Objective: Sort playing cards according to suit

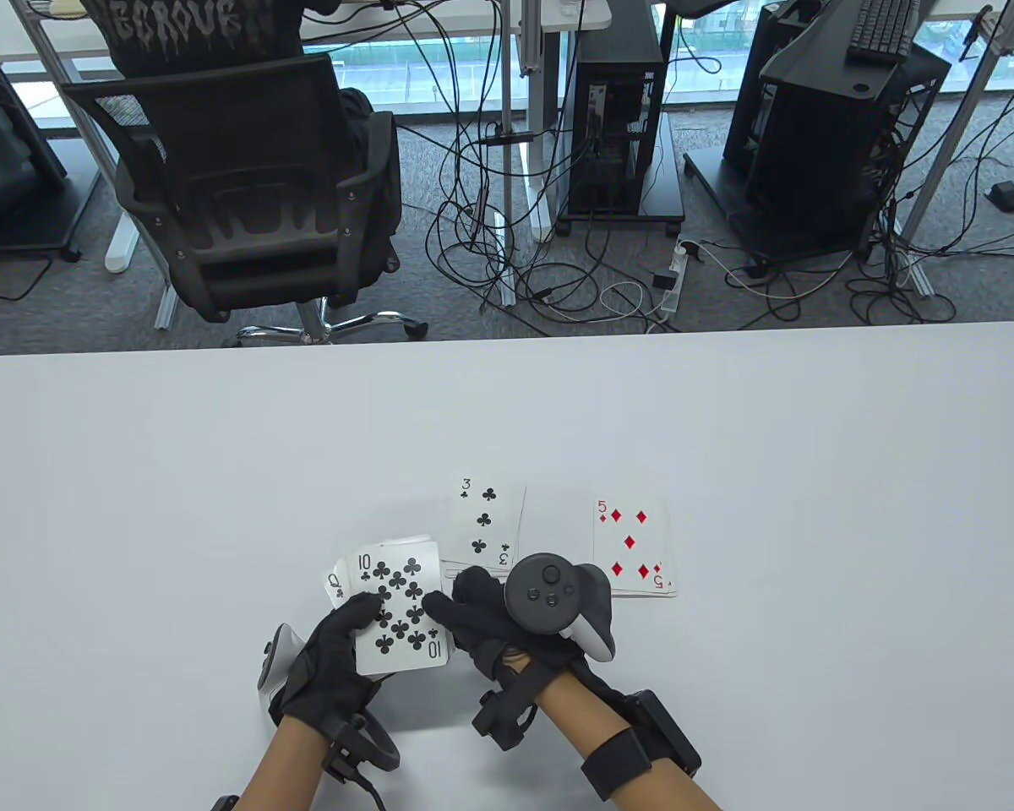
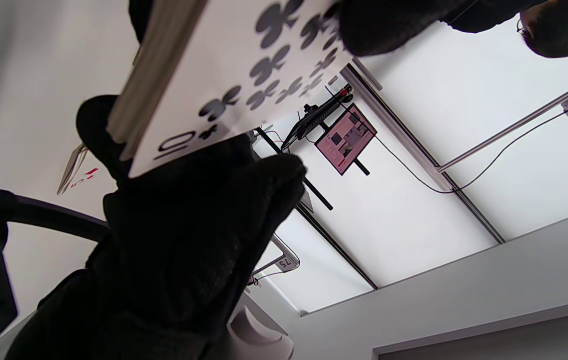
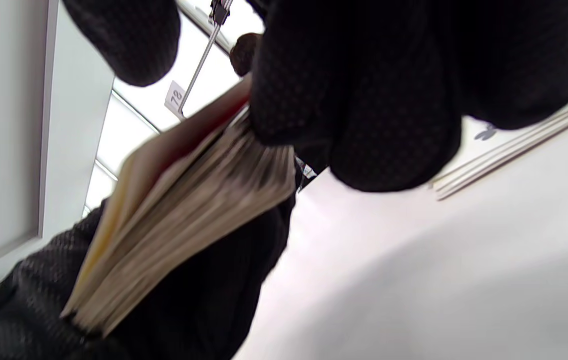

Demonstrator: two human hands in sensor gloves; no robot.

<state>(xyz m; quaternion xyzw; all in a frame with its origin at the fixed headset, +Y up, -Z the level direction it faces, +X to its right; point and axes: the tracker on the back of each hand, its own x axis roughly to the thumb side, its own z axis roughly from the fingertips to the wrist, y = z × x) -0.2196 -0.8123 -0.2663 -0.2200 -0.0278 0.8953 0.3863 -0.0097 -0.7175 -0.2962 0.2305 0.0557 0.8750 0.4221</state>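
Ten of clubs next, off the deck.

My left hand grips the deck face up so I can read suits; my right hand pinches its edge at the ten. On the table, the clubs pile and diamonds pile lie apart. My right fingers hide another pile's suit.

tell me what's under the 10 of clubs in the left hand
The 10 of clubs tops a deck held by the left hand. A queen peeks out beneath; the cards below are covered.
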